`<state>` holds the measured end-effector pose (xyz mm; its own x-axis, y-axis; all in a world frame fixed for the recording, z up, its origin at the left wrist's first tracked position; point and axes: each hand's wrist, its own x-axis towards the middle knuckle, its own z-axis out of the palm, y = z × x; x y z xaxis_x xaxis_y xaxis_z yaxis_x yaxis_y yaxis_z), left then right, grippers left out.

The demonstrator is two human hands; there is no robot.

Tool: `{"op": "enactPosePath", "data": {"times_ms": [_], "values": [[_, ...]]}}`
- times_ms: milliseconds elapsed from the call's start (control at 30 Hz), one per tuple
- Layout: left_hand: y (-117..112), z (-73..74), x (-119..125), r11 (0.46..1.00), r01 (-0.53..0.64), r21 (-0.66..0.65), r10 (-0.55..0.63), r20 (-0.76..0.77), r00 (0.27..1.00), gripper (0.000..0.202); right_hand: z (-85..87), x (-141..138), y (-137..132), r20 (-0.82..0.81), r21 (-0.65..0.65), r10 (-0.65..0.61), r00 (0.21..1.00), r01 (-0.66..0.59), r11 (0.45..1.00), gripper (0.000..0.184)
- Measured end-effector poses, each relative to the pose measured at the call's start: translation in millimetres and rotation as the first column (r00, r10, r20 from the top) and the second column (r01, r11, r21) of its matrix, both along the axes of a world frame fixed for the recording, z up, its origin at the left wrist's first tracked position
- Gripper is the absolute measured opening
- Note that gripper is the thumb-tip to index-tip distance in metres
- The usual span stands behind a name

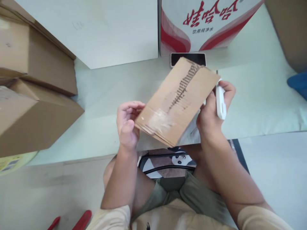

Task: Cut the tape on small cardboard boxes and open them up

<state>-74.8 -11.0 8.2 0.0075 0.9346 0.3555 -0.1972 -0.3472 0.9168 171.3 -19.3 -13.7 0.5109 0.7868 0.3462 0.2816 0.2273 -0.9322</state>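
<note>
A small flat brown cardboard box (177, 99) is held tilted in front of me, with dark printed marks and a shiny patch of clear tape on its upper face. My left hand (129, 124) grips its lower left corner, thumb in front and fingers curled behind. At the box's right side, my right hand (213, 108) is closed around a white-handled utility knife (220, 100). A thin dark tip shows above the handle, close to the box's edge. The right fingers are partly hidden, and I cannot tell whether they also press on the box.
A phone (177, 57) lies behind the box on the pale green tabletop (100, 86). Large white cartons (124, 32) stand at the back, one with red lettering (211, 14). Brown cartons (52, 60) are stacked at left. A blue object (298, 83) sits at the right edge.
</note>
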Motion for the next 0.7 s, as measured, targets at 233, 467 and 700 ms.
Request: {"op": "enactPosePath", "data": {"times_ms": [233, 467, 700], "values": [[-8, 5.9, -7, 0.985, 0.037, 0.171, 0.03, -0.374, 0.927, 0.057, 23.8, -30, -12, -0.104, -0.024, 0.3, 0.948, -0.304, 0.952, 0.032], [-9, 6.3, -15, 0.984, 0.005, 0.181, 0.091, -0.517, 0.851, 0.04, 40.9, -37, -20, -0.242, 0.128, 0.328, 0.913, -0.305, 0.944, 0.036], [-9, 1.2, -6, 0.982, -0.02, 0.19, 0.099, -0.421, 0.902, 0.03, 47.5, -36, -29, -0.256, 0.064, 0.348, 0.902, -0.343, 0.937, 0.029]]}}
